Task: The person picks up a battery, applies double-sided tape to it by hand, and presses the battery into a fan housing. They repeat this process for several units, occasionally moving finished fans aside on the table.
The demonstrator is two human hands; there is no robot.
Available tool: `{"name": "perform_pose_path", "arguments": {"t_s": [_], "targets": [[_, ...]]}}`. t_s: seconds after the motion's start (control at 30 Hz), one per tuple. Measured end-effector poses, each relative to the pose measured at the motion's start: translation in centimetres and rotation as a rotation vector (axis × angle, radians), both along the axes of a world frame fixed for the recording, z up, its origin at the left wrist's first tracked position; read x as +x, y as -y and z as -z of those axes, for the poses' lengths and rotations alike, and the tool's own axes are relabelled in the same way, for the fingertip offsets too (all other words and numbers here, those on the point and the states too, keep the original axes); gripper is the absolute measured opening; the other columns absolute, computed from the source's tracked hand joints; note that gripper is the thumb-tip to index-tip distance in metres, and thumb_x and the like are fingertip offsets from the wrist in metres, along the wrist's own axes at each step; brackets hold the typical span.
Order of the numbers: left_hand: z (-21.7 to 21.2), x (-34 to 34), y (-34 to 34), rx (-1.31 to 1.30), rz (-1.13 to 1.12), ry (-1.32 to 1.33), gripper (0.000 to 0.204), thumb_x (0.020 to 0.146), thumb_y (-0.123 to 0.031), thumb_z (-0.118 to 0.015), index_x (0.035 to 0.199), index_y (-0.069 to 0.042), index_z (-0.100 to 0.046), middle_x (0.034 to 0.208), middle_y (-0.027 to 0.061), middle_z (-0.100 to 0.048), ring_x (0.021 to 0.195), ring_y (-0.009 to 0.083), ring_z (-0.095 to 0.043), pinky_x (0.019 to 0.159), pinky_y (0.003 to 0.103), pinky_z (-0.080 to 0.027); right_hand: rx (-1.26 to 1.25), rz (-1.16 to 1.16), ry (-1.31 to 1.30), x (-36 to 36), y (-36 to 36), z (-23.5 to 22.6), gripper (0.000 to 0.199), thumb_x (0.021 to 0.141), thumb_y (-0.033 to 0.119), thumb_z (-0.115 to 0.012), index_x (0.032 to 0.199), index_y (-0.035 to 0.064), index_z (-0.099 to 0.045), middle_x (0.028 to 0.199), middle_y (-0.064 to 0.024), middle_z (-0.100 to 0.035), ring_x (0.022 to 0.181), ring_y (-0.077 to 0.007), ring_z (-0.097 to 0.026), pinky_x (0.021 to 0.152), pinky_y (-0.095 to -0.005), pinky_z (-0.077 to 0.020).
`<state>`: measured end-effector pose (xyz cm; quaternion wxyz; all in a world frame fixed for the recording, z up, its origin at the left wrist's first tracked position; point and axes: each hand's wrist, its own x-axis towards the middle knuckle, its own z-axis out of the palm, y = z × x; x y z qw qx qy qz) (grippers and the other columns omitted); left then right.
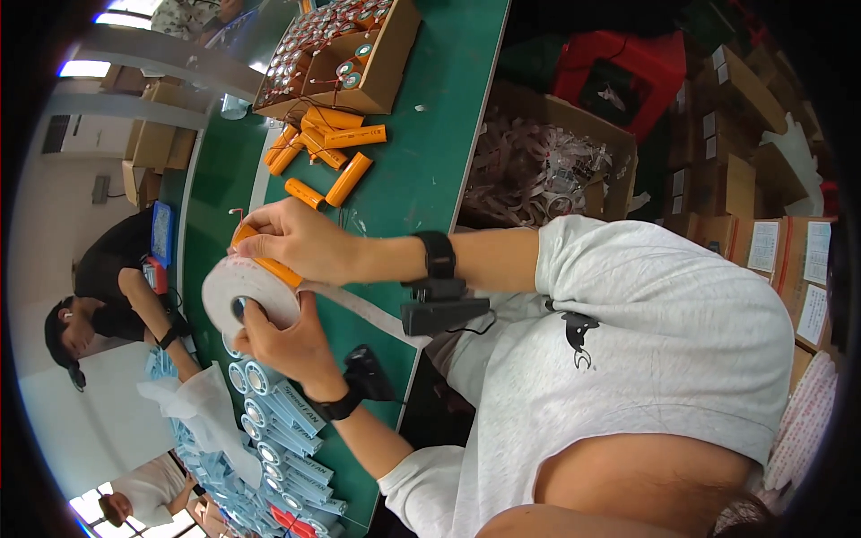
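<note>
Nearest the camera, a light grey T-shirt (655, 359) fills the lower right of the frame, a small dark sea-animal print on its chest. Left of centre, the orange cylinder (279, 270) slants between the two hands, alongside the face of a white tape roll (224, 282); a thin lead with a pale connector rises just beyond its upper end. Reddish marks are printed on the roll, too small to read.

The right hand (300, 242) comes in from the right, forearm nearly level, back of the hand upward, fingers curled and thumb pinching the upper part of the cylinder. The left hand (291, 345) reaches up from below with a bent wrist, gripping the roll: one digit sits at its dark core, another stands raised at the rim beside the cylinder's lower end. Both wrists wear black bands carrying dark boxes. A pale strip (363, 309) runs from the roll towards the green table (435, 134)'s edge.

Above the hands lie loose orange cylinders (355, 135) bearing fine dark print; higher up, a carton (392, 72) holds wired cells. Below, light blue cylinders (291, 412) show dark lettering along their sides. At the right edge, stacked cartons (789, 255) carry white printed labels.
</note>
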<state>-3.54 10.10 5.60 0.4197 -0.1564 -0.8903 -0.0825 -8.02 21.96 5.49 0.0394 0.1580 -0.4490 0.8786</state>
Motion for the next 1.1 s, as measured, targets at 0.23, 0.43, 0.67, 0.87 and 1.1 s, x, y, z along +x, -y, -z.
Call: {"name": "perform_pose_path", "arguments": {"t_s": [0.23,0.43,0.67,0.87,1.1], "targets": [[-0.9,1.3,-3.3,0.376,-0.293,0.301,0.034,0.062,-0.018,-0.072,0.080,0.005,-0.054,0.067,0.0143,-0.057,0.070,0.0287,-0.045,0.065,0.038,-0.037,-0.533,0.117,0.144,0.3,1.8,-0.9,0.016,0.085,0.009,-0.053,0.094,-0.0040,-0.049,0.095,-0.0175,-0.060,0.087,-0.0203,-0.061,0.078,-0.0284,-0.0490],[0.6,3.2,-4.3,0.220,-0.330,0.252,0.039,0.064,-0.023,-0.071,0.084,0.005,-0.053,0.064,0.0150,-0.055,0.072,0.0295,-0.046,0.068,0.037,-0.036,-0.661,0.134,0.250,-1.3,0.0,-0.3,0.015,0.087,0.012,-0.050,0.092,-0.0025,-0.051,0.094,-0.0174,-0.060,0.080,-0.0230,-0.062,0.079,-0.0335,-0.0488],[1.9,5.6,-3.3,0.186,0.185,0.674,0.030,0.073,-0.025,-0.067,0.080,0.002,-0.055,0.066,0.0137,-0.055,0.072,0.0321,-0.051,0.069,0.035,-0.038,-0.584,0.259,-0.464,-4.5,-7.3,-3.8,0.018,0.083,0.009,-0.057,0.099,0.0019,-0.055,0.087,-0.0094,-0.061,0.082,-0.0194,-0.061,0.077,-0.0319,-0.0483],[-1.1,0.2,0.1,-0.050,0.234,0.503,0.027,0.072,0.001,-0.060,0.098,-0.007,-0.057,0.095,0.0153,-0.056,0.092,0.0317,-0.054,0.075,0.036,-0.043,0.026,0.159,-0.367,-2.5,-8.0,0.0,0.025,0.080,0.007,-0.060,0.104,0.0029,-0.059,0.099,-0.0097,-0.058,0.095,-0.0187,-0.057,0.084,-0.0323,-0.0450],[-4.2,-9.9,7.4,-0.763,0.436,0.441,0.050,0.056,0.008,-0.061,0.105,-0.004,-0.056,0.104,0.0139,-0.057,0.098,0.0327,-0.053,0.088,0.037,-0.041,-0.037,-0.108,-0.549,-1.4,-4.1,0.4,0.029,0.073,-0.003,-0.063,0.101,-0.0007,-0.059,0.105,-0.0110,-0.056,0.094,-0.0171,-0.057,0.082,-0.0292,-0.0460]]}}
